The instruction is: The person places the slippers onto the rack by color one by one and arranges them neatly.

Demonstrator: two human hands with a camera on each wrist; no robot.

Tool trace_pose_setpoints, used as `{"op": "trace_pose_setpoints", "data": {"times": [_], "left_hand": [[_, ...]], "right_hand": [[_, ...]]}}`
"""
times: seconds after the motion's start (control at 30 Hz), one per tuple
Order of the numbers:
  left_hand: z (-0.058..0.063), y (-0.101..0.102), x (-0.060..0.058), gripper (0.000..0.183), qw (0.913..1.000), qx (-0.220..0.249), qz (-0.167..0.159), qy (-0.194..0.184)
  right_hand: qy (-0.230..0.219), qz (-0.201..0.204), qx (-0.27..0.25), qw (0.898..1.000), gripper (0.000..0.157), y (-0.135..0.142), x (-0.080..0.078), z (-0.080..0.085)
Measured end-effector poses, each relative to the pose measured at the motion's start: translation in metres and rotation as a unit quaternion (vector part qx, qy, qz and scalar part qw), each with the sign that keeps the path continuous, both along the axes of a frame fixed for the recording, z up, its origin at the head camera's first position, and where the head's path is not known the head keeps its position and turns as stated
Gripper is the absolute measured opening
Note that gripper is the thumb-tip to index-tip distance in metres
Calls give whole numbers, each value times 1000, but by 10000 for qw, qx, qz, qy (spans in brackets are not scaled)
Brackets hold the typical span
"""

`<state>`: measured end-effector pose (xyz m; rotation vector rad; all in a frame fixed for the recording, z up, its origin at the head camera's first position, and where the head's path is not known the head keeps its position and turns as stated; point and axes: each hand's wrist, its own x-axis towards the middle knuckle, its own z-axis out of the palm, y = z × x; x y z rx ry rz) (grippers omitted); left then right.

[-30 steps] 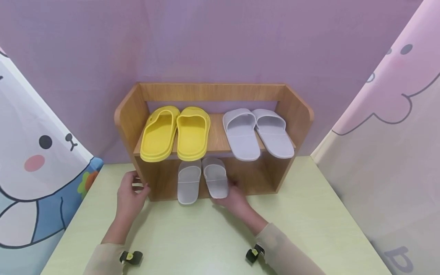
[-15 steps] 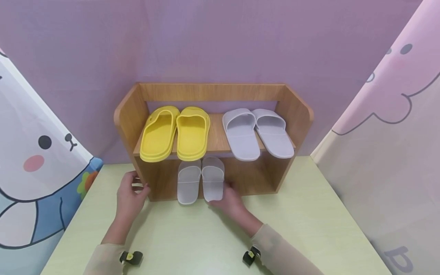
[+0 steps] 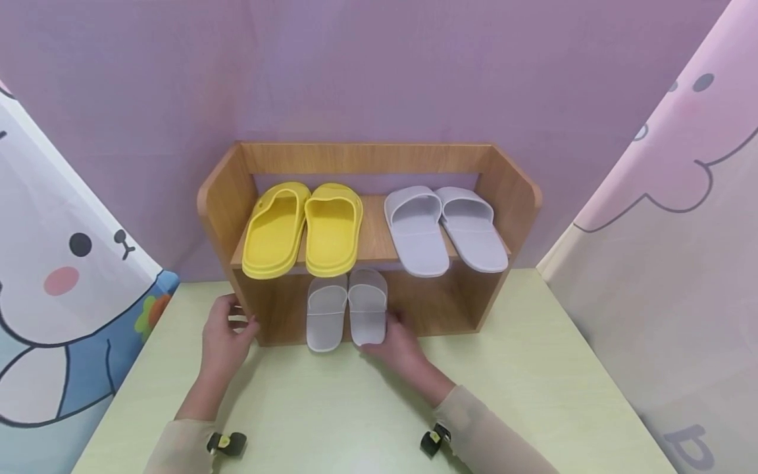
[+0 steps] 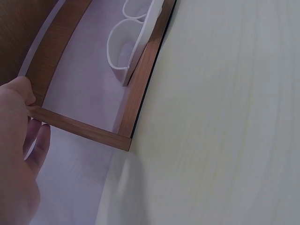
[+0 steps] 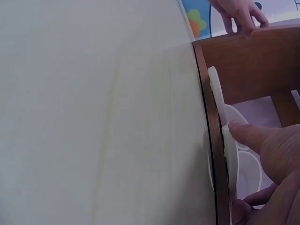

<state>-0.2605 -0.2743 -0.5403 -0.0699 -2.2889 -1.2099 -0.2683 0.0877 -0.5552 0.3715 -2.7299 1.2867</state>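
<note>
A wooden two-tier shoe rack [image 3: 367,158] stands against the back wall. My left hand [image 3: 225,336] pinches the front edge of its left side panel [image 4: 84,130] between thumb and fingers. On the lower tier, two grey slippers lie side by side, heels toward me. My right hand [image 3: 403,345] holds the right grey slipper [image 3: 368,319], thumb over its heel and fingers along its right side. The left grey slipper [image 3: 325,322] rests just beside it, untouched. In the right wrist view the thumb [image 5: 246,133] lies on the heel end, and the fingers are partly hidden.
Yellow clogs [image 3: 331,240] sit on the upper tier at left, and pale lilac slippers [image 3: 420,243] at right, their heels overhanging the shelf front. A light table [image 3: 331,415] spreads before the rack. Cartoon-printed curtains [image 3: 663,263] border both sides.
The right grey slipper has turned from slanted to straight and shifted slightly left, now parallel to its mate, with my right hand moving along. My left hand has stayed put.
</note>
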Motion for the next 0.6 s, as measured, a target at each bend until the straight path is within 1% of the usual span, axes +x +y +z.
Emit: {"op": "trace_pose_setpoints", "data": {"times": [0.17, 0.23, 0.33, 0.43, 0.5, 0.6], "left_hand": [[2, -2, 4, 48, 9999, 34, -113, -75], [3, -4, 5, 49, 9998, 60, -172, -76], [3, -4, 3, 54, 9993, 68, -350, -111], [4, -4, 4, 59, 9979, -46, -586, -257], [6, -5, 7, 63, 9963, -253, -725, -393], [9, -11, 13, 69, 9924, -750, -725, -659]], "right_hand": [[-140, 26, -34, 9999, 100, 7, 2, 3], [-234, 3, -8, 9997, 100, 11, 3, 4], [-238, 3, -44, 9997, 93, 23, 6, 6], [-172, 62, -119, 9998, 84, 44, 14, 9], [-19, 153, -61, 9999, 79, 63, 21, 11], [237, 343, 233, 9989, 70, 103, 34, 13]]}}
